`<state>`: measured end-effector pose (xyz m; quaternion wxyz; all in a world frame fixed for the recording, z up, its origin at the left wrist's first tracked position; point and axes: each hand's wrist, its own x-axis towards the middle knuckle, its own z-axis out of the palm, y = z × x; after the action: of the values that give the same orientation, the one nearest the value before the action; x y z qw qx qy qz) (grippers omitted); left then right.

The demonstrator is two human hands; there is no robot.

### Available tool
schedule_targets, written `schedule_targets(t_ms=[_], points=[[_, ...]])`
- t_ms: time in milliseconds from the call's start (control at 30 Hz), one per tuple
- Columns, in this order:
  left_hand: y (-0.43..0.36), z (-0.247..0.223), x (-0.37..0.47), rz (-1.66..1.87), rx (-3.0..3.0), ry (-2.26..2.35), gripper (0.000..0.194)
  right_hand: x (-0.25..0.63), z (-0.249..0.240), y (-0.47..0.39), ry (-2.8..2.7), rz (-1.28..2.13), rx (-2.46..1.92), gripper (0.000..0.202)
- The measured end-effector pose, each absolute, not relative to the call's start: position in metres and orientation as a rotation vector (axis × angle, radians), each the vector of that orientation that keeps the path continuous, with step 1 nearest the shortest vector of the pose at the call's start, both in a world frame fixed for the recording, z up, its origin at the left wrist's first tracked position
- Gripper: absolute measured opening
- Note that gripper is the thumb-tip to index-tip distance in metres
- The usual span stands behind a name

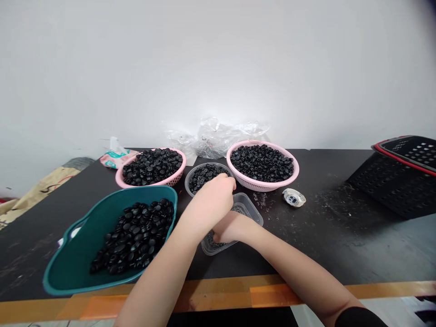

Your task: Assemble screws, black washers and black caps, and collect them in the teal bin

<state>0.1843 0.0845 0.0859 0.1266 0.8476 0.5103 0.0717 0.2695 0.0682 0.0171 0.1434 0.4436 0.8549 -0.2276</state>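
My left hand (214,197) is closed, its curled fingertips between the round clear bowl (188,185) of small black discs and the right pink basket (297,169). Whatever it may hold is hidden. My right hand (230,227) reaches under the left wrist into a rectangular clear plastic tub (255,213) with thin, small metal-looking pieces in it. Its fingers look pinched together down among those pieces; I cannot make out what is between them. Small black ring-like parts (262,162) fill the right pink basket.
A teal scoop-shaped basin (81,259) of glossy black caps stands at left front. Behind it is another pink basket (177,175) of black caps. Clear plastic bags (218,136) lie by the wall, a tape roll (294,198) to the right, a black crate (384,181) far right.
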Motion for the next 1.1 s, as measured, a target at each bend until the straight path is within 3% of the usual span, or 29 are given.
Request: schedule_targets(t_ms=[67,167,300,567,767,967,1100], points=[[0.081,0.094,0.173,0.344,2.456,1.441,0.014,0.27,0.015,0.07,2.492,-0.67,1.291,0.022],[0.072,0.107,0.158,0.566,2.427,1.427,0.028,0.274,0.013,0.074,2.549,-0.736,1.293,0.02],[0.063,0.119,0.15,0.794,2.36,1.358,0.024,0.294,0.025,0.084,2.718,-0.964,1.25,0.022],[0.039,0.134,0.147,1.235,2.055,1.07,0.018,0.353,0.086,0.071,3.241,-1.685,1.185,0.009],[0.022,0.139,0.153,1.244,1.899,0.794,0.023,0.348,0.095,0.041,3.379,-2.435,0.927,0.007],[0.026,0.137,0.155,1.259,1.945,0.683,0.016,0.342,0.11,0.019,3.584,-1.833,1.583,0.013],[0.027,0.138,0.156,1.264,1.978,0.743,0.025,0.341,0.115,0.01,3.558,-1.621,1.813,0.013]])
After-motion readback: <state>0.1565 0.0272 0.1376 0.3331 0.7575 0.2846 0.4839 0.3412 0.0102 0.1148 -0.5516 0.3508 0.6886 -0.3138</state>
